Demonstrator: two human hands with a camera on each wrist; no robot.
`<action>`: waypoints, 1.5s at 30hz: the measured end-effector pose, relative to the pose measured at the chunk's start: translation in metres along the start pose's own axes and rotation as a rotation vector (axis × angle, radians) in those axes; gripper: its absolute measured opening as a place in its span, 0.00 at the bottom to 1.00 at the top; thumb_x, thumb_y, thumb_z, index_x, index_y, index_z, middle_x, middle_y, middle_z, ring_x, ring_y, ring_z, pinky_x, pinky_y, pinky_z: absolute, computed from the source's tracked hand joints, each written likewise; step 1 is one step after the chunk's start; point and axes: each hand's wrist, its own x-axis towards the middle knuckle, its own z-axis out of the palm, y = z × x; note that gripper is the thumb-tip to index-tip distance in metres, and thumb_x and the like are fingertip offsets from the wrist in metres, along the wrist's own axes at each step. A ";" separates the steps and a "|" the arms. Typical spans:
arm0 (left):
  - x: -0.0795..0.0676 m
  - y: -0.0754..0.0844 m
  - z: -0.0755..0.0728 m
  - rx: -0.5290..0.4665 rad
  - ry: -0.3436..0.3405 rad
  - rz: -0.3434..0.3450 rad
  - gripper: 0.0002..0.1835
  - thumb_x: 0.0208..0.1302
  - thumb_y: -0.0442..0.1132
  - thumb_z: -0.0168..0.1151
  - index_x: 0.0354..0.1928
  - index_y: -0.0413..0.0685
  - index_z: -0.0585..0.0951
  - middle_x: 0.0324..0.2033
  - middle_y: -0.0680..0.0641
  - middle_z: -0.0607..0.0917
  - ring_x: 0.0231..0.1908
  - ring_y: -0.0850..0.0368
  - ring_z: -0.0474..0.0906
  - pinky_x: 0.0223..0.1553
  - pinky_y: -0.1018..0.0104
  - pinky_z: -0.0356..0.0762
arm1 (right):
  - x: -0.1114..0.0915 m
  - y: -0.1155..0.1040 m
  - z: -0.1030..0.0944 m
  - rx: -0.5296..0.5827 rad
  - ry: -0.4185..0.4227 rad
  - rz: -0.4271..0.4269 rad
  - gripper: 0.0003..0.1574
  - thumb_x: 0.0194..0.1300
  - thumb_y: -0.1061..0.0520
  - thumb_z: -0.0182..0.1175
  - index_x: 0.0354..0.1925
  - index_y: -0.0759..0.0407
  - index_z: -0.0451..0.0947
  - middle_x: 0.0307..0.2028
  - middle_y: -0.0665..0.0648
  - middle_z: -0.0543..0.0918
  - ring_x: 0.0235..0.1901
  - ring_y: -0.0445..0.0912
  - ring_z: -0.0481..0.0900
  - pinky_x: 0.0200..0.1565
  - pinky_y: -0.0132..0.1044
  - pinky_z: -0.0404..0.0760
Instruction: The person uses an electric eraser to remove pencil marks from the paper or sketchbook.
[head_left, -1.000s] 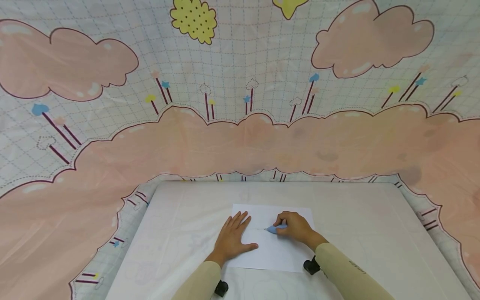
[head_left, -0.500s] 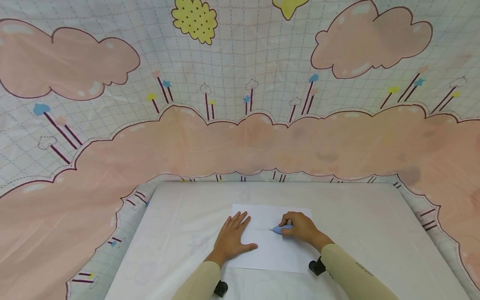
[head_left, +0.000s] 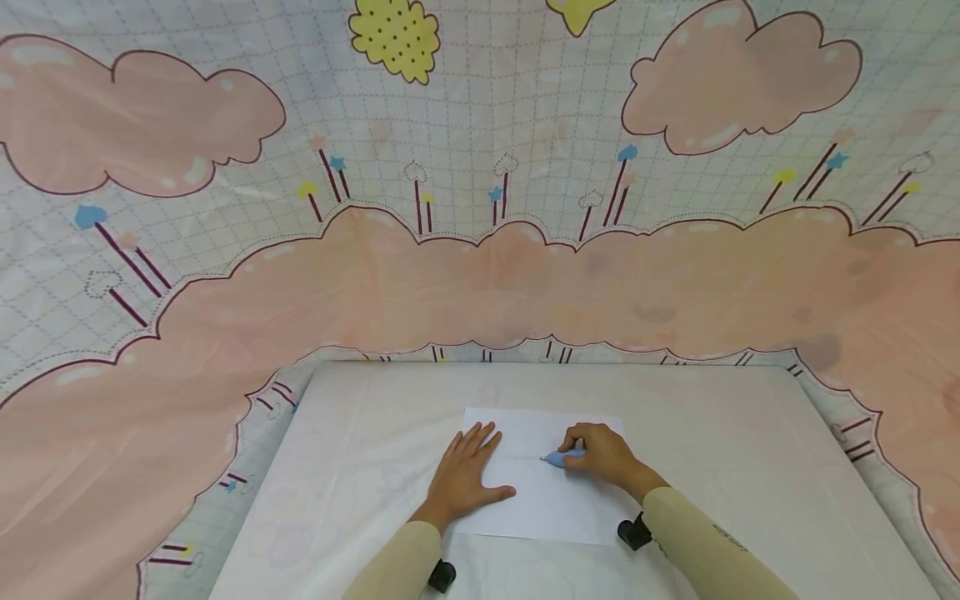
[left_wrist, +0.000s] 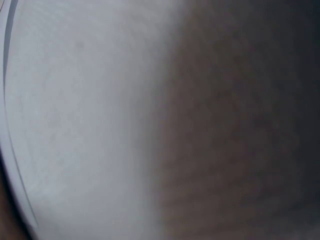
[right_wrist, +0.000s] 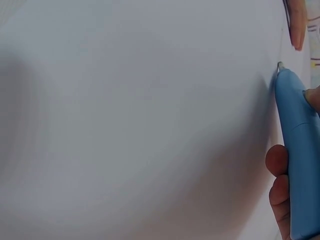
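Note:
A sheet of white paper (head_left: 540,517) lies on the white-covered table. My left hand (head_left: 465,479) rests on its left part, fingers spread and thumb out to the side. Over the right half, my right hand (head_left: 597,454) grips a thick blue pen-shaped tool (head_left: 561,459), its small metal tip pointing left at the paper. A faint line runs leftward from the tip. Close up in the right wrist view, the blue tool (right_wrist: 298,130) shows a rounded nose and smooth body, with fingertips (right_wrist: 276,160) against its side. The left wrist view is mostly blurred.
The pale table (head_left: 375,450) reaches back to a cloud-patterned curtain (head_left: 525,292). Black wrist cameras sit under both sleeves, the left camera (head_left: 442,576) near the table's front and the right camera (head_left: 634,532) by the paper's lower right corner.
My right hand has slid slightly right across the paper with the blue tool, then stays almost still over the last half second. My left hand keeps its place.

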 end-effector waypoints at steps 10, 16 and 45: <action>-0.001 0.002 -0.001 -0.001 -0.002 -0.003 0.54 0.53 0.79 0.52 0.75 0.54 0.61 0.76 0.52 0.58 0.77 0.51 0.47 0.76 0.48 0.46 | -0.005 0.003 -0.007 -0.011 0.007 -0.010 0.07 0.54 0.58 0.73 0.29 0.48 0.83 0.34 0.43 0.84 0.34 0.41 0.75 0.39 0.36 0.75; -0.002 0.002 0.000 -0.002 0.009 0.004 0.54 0.53 0.79 0.52 0.75 0.54 0.62 0.76 0.52 0.58 0.76 0.51 0.48 0.75 0.47 0.47 | -0.006 0.006 -0.007 0.004 0.002 0.009 0.07 0.54 0.58 0.73 0.30 0.48 0.83 0.35 0.44 0.84 0.34 0.42 0.74 0.38 0.34 0.73; 0.005 -0.001 0.001 0.006 -0.024 -0.018 0.54 0.53 0.81 0.48 0.76 0.56 0.60 0.77 0.54 0.55 0.77 0.53 0.45 0.76 0.49 0.44 | 0.005 -0.001 0.002 0.028 0.005 -0.025 0.08 0.54 0.59 0.73 0.30 0.46 0.84 0.35 0.44 0.85 0.32 0.40 0.73 0.35 0.31 0.72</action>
